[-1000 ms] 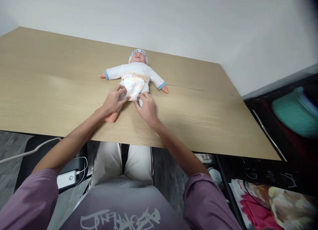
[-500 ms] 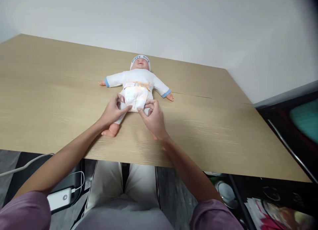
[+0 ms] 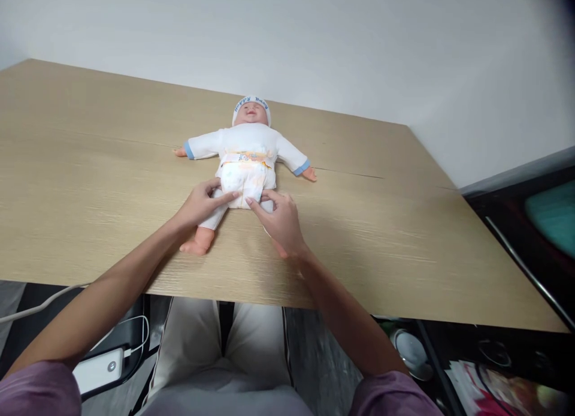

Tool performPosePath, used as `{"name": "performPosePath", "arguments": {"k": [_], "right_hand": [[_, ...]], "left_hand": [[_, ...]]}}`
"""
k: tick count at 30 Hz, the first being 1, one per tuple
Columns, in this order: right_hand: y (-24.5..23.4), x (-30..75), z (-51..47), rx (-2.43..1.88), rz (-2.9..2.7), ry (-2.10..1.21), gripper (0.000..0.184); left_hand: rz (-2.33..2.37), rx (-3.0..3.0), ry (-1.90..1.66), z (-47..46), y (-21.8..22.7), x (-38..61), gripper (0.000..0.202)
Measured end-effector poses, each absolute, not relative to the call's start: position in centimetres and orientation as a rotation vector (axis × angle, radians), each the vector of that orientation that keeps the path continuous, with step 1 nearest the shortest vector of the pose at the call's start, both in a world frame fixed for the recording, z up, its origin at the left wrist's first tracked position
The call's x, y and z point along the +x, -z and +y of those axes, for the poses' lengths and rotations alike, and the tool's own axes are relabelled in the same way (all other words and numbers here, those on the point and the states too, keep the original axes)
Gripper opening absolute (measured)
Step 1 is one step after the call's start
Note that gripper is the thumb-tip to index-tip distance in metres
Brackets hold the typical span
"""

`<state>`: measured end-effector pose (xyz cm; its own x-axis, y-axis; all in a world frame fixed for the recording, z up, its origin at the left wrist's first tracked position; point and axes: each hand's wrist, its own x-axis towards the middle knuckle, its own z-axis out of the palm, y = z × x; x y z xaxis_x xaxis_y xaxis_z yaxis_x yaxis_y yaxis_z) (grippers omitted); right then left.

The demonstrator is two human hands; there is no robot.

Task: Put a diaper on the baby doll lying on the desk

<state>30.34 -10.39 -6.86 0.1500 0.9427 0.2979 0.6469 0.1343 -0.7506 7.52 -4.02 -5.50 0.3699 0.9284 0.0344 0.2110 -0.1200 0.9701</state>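
Note:
A baby doll (image 3: 248, 141) lies on its back on the wooden table (image 3: 90, 164), in a white top with blue cuffs, a white cap and a white diaper (image 3: 242, 179). My left hand (image 3: 200, 205) pinches the diaper's lower edge at the doll's leg on my left, whose bare foot (image 3: 194, 246) points toward me. My right hand (image 3: 281, 218) has its fingertips closed on the diaper's edge on the other side and covers that leg.
A pale wall runs behind the table. At the right stands a dark shelf with a teal object (image 3: 552, 215). Below the table's near edge are a white power bank (image 3: 96, 369) with cables and a round white item (image 3: 411, 351).
Both hands have slid a little toward me along the diaper's lower edge. The view has tilted, so the doll's foot on my left now shows in full.

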Motion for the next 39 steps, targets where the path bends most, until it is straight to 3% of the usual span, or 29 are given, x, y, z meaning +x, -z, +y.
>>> {"name": "performPosePath", "arguments": {"k": [8,15,21,27,31,36,39], "right_hand": [[6.4,30.5,-10.0,-1.407,-1.337,-0.785,0.047],[6.9,30.1,-10.7,-1.57,-1.428,-0.423,0.047],[7.6,31.0,-10.8,-1.576,-1.484,-0.316,0.029],[6.6,35.7,-11.9,-1.519,-1.543,-0.499,0.036],[6.8,41.1,-7.6,-1.601,-1.531,-0.247,0.042],[8.7,44.1,1.5,-1.725,-1.782,0.108,0.07],[9.7,42.4,4.9,-1.766,-1.856,0.06,0.062]], "left_hand": [[0.884,1.182,-0.864,-3.8,5.7,7.5,0.057],[0.866,1.15,-0.939,-4.0,5.9,7.9,0.06],[0.922,1.18,-0.95,-3.7,5.9,7.4,0.06],[1.042,1.552,-0.832,-2.9,4.0,3.4,0.064],[1.409,2.101,-1.009,0.3,3.8,2.0,0.05],[1.712,2.353,-0.78,7.9,4.9,4.7,0.066],[1.761,2.35,-0.65,10.6,5.0,7.0,0.061]]}}
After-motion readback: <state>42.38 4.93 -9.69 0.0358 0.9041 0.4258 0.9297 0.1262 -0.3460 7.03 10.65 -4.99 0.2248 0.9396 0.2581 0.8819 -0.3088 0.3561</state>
